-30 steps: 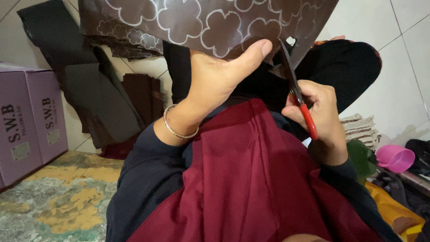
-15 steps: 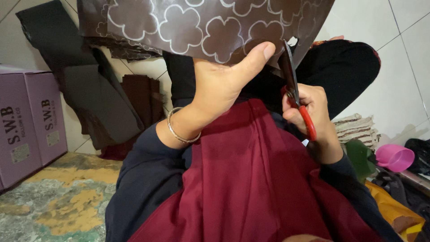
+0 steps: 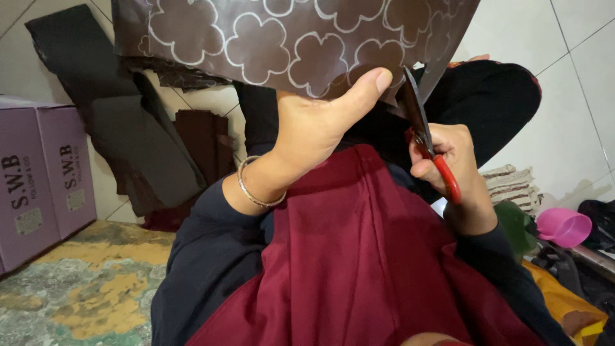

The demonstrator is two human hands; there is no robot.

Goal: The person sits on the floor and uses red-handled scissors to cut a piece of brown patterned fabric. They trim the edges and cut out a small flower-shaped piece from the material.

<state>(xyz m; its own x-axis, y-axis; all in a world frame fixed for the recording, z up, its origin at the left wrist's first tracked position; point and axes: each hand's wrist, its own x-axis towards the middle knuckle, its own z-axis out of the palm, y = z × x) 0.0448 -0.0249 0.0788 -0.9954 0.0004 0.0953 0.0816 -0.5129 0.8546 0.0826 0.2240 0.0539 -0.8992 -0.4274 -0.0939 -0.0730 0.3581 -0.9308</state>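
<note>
Currently held, item one: a brown sheet (image 3: pixel 269 38) printed with white flower outlines, raised at the top of your view above your lap. Your left hand (image 3: pixel 314 131) grips its lower edge, thumb pressed flat against the near face, fingers hidden behind the sheet. A thin metal bangle (image 3: pixel 255 192) circles that wrist.

Item two: scissors (image 3: pixel 426 144) with red handles and dark blades, clasped in your right hand (image 3: pixel 451 166). The blades point upward and meet the sheet's lower right edge, just beside your left thumb; whether they are parted or closed cannot be told.

Surroundings: a dark red cloth (image 3: pixel 359 256) drapes your lap, with dark sleeves on both arms. Two purple boxes (image 3: pixel 38 186) stand at the left on a patterned mat (image 3: pixel 83 288). Dark offcuts of sheet material (image 3: pixel 122 128) lie on the white tiled floor (image 3: pixel 564 96) beyond. A pink cup (image 3: pixel 564 225) rests on its side at the right, near a folded stack of striped cloth (image 3: pixel 509 182).
</note>
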